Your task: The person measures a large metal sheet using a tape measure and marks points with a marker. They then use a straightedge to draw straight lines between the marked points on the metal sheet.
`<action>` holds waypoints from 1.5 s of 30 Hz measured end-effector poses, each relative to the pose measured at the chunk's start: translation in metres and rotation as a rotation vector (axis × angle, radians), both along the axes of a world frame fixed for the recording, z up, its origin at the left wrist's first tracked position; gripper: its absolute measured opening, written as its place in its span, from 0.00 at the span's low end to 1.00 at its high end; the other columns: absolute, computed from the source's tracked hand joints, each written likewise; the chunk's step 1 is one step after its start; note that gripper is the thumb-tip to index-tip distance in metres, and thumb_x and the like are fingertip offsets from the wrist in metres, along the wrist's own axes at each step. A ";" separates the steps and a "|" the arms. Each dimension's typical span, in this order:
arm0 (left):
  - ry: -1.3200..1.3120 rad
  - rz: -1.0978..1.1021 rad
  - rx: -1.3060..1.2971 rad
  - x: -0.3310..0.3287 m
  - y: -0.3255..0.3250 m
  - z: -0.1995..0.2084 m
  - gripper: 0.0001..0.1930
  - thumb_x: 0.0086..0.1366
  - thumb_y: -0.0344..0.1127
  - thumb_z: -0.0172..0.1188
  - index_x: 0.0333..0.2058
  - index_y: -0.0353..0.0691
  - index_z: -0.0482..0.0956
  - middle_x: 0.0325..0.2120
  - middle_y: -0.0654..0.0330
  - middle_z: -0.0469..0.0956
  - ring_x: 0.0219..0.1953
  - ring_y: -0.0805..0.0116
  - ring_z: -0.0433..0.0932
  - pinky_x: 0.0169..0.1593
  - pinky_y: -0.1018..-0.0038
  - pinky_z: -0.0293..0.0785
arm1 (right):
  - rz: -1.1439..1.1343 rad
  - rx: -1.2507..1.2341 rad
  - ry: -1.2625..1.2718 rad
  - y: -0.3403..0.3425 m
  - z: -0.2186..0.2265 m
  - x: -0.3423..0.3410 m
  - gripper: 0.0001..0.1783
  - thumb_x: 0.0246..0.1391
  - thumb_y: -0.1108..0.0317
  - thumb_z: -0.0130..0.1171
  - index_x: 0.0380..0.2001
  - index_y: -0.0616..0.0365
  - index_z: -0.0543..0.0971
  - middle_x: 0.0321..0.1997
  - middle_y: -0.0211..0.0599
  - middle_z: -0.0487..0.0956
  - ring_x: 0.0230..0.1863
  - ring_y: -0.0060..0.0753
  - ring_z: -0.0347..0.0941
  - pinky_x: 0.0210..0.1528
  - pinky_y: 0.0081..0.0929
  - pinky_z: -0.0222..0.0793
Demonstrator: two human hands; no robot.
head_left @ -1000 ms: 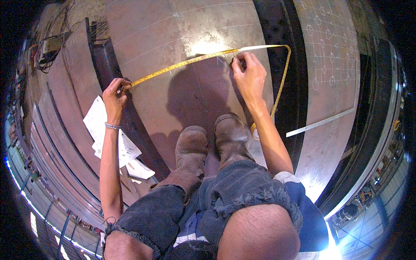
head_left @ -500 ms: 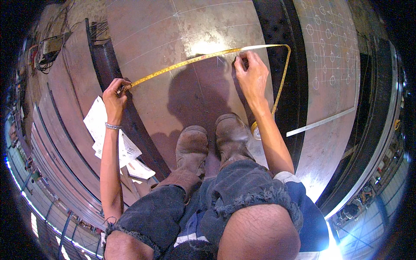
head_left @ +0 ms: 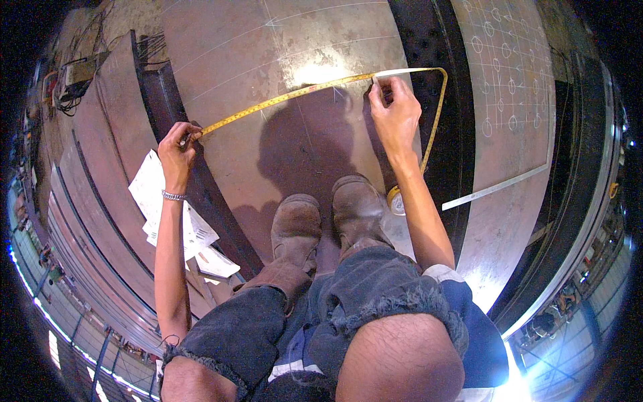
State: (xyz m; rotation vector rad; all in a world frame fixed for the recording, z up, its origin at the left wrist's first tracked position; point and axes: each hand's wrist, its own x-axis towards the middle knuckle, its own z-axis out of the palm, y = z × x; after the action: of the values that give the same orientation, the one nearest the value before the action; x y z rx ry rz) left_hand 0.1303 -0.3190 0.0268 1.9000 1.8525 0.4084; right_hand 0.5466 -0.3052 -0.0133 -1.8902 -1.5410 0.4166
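Observation:
A yellow tape measure's blade [head_left: 281, 98] stretches across a large steel plate [head_left: 228, 161] with white lines and small arrow-like marks on it. At the plate's left edge my left hand [head_left: 176, 155] is closed on the blade's end, and a small stub shows between its fingers. My right hand [head_left: 398, 119] is closed in a pinch just below the blade, near the plate's right side. A small pale stick, seemingly chalk, shows at its fingertips. Beyond this hand the blade bends sharply back down to the tape's round case [head_left: 396, 201], beside my right forearm.
My boots [head_left: 296, 218] stand on the plate. Paper sheets [head_left: 167, 208] lie to the left, by a dark steel channel. On the right, a dark beam [head_left: 439, 134] separates this plate from another plate [head_left: 492, 167] marked with circles. A metal ruler [head_left: 495, 189] lies there.
My right hand has shifted slightly right, and its pinching fingers now point up at the blade, with the pale stick showing. My left hand stays at the blade's end.

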 end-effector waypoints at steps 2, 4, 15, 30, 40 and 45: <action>-0.001 0.006 -0.002 0.000 0.000 -0.001 0.16 0.49 0.12 0.55 0.36 0.33 0.80 0.32 0.56 0.80 0.38 0.61 0.82 0.43 0.76 0.72 | 0.000 0.017 -0.010 -0.001 -0.004 0.004 0.09 0.56 0.69 0.66 0.35 0.64 0.82 0.31 0.46 0.82 0.30 0.42 0.81 0.37 0.35 0.75; -0.008 0.012 -0.002 -0.001 -0.001 -0.001 0.17 0.48 0.12 0.55 0.36 0.34 0.80 0.33 0.56 0.80 0.38 0.62 0.82 0.43 0.76 0.72 | 0.014 -0.002 -0.026 -0.001 -0.004 0.005 0.09 0.56 0.69 0.66 0.36 0.64 0.82 0.32 0.45 0.83 0.30 0.41 0.81 0.37 0.34 0.75; -0.016 0.019 -0.016 -0.002 -0.001 -0.002 0.17 0.46 0.10 0.54 0.36 0.32 0.78 0.33 0.56 0.81 0.39 0.63 0.83 0.45 0.76 0.73 | 0.035 0.026 -0.046 -0.001 -0.007 0.007 0.09 0.56 0.69 0.66 0.37 0.63 0.83 0.34 0.44 0.83 0.32 0.41 0.81 0.38 0.33 0.76; -0.005 0.002 0.005 -0.002 0.000 -0.002 0.14 0.50 0.13 0.57 0.35 0.33 0.79 0.33 0.56 0.82 0.38 0.61 0.84 0.44 0.73 0.75 | 0.225 -0.302 -0.240 0.010 0.016 0.019 0.11 0.52 0.66 0.66 0.34 0.63 0.84 0.33 0.48 0.84 0.35 0.47 0.83 0.40 0.38 0.76; 0.036 -0.008 0.005 0.000 0.000 0.002 0.13 0.50 0.14 0.60 0.35 0.32 0.79 0.33 0.56 0.82 0.38 0.60 0.83 0.44 0.73 0.75 | 0.042 -0.085 0.115 -0.001 0.015 0.029 0.10 0.55 0.66 0.64 0.36 0.61 0.82 0.39 0.48 0.82 0.41 0.54 0.80 0.44 0.42 0.76; -0.015 -0.009 0.037 0.013 0.001 0.009 0.13 0.51 0.12 0.59 0.35 0.32 0.79 0.32 0.56 0.82 0.36 0.63 0.83 0.41 0.73 0.75 | 0.024 -0.008 0.112 -0.003 -0.006 0.024 0.08 0.55 0.67 0.65 0.36 0.59 0.82 0.37 0.47 0.82 0.40 0.54 0.80 0.44 0.43 0.75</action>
State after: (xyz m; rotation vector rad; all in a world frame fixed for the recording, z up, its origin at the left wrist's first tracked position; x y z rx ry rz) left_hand 0.1434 -0.3183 0.0355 1.9236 1.8384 0.4558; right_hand 0.5703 -0.3085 -0.0192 -1.8244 -1.4916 0.5305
